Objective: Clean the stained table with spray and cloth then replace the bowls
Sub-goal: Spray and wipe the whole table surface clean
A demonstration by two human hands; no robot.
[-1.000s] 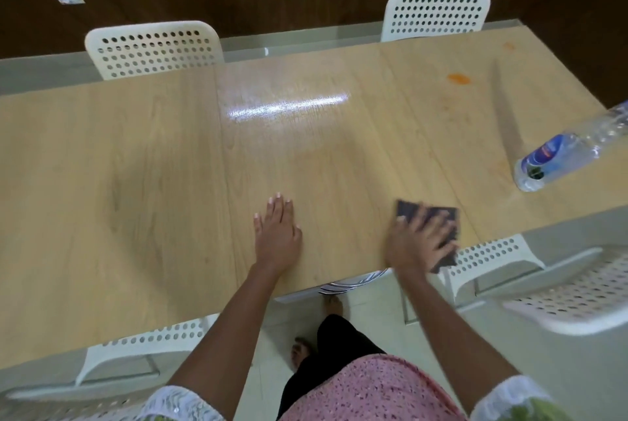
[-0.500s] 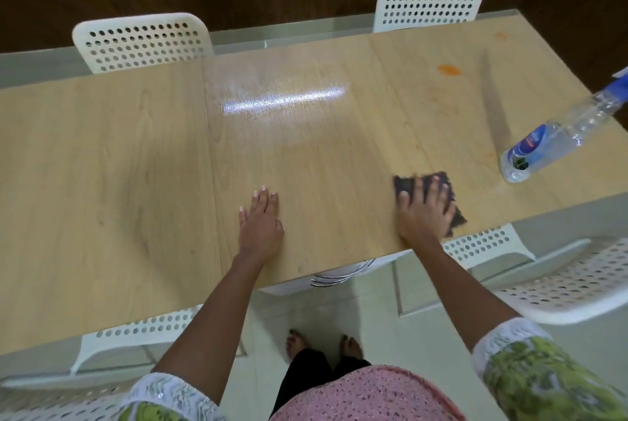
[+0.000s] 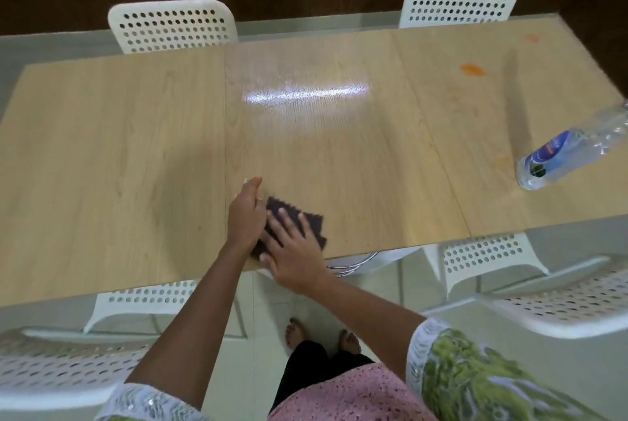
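Cloth (image 3: 307,221) slid left, meeting left hand (image 3: 245,216)

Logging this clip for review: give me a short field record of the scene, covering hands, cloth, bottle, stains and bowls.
left hand: at the cloth's left edge, grip unclear
right hand: fingers spread flat on the cloth
cloth: dark, on the table near its front edge
spray bottle: on the table at right, untouched
stains: orange spot far right, fainter one beyond
bowls: none on the tabletop
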